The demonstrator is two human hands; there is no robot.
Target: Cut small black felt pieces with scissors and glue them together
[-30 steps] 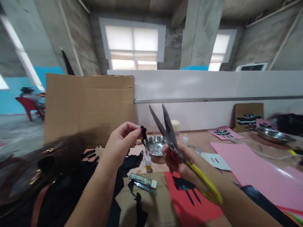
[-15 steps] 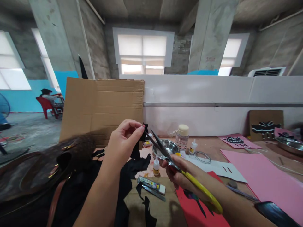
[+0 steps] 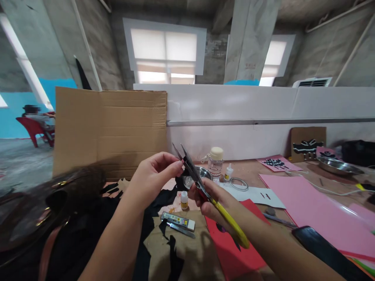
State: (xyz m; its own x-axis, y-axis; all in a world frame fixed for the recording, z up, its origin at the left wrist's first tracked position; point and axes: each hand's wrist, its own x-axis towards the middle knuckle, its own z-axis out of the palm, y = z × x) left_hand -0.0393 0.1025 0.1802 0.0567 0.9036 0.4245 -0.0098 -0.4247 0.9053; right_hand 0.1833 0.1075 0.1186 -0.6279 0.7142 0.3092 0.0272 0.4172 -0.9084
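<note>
My left hand (image 3: pixel 159 175) pinches a small black piece (image 3: pixel 185 170) between thumb and fingertips, and part of it is hidden. Yellow-handled scissors (image 3: pixel 227 220) are gripped in my right hand (image 3: pixel 212 197). Their blades point up and left, slightly parted, and the black piece lies at them. Below the hands a glue bottle (image 3: pixel 184 200) stands upright. Nearer me, a labelled blade case (image 3: pixel 178 221) and tweezers (image 3: pixel 181 230) lie on a cardboard sheet (image 3: pixel 199 253), beside black scraps (image 3: pixel 175 253).
A brown bag (image 3: pixel 79 199) sits at the left, before upright cardboard (image 3: pixel 131 132). Behind the hands are a metal bowl (image 3: pixel 205 172), a lidded jar (image 3: pixel 216 162) and another bottle (image 3: pixel 228 173). Red paper (image 3: pixel 249 261), pink sheets (image 3: pixel 316 210) and a phone (image 3: pixel 325 249) lie right. A person sits far left.
The view has turned to the right. The scissors have come closer to my left hand, and their blades now cross the black piece. Both hands keep their holds.
</note>
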